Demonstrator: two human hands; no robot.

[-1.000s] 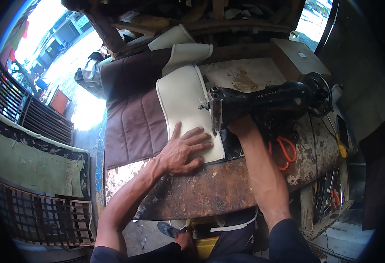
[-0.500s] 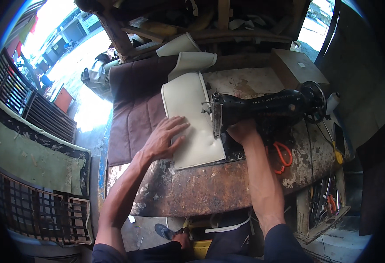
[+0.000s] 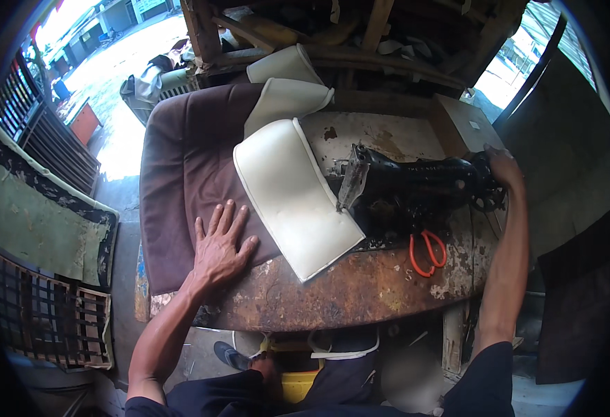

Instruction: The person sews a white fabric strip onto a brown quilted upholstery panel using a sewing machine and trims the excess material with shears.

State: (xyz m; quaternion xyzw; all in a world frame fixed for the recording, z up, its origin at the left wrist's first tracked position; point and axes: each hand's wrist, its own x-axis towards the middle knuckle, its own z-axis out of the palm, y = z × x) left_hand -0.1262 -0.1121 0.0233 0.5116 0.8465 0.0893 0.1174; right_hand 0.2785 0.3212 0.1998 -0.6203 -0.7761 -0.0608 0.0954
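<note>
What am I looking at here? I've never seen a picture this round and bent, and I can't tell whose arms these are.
The picture comes from a wide fisheye camera worn on a person's head, looking down, so straight edges curve and the two forearms rising from the bottom are the wearer's own. The left hand lies flat, fingers spread, on a brown quilted cover. The right hand reaches to the handwheel end of a black sewing machine. A cream padded panel lies with one edge by the needle end of the machine. Everything rests on a rusty, worn table, with orange-handled scissors lying in front of the machine. Neither hand holds anything loose.
</note>
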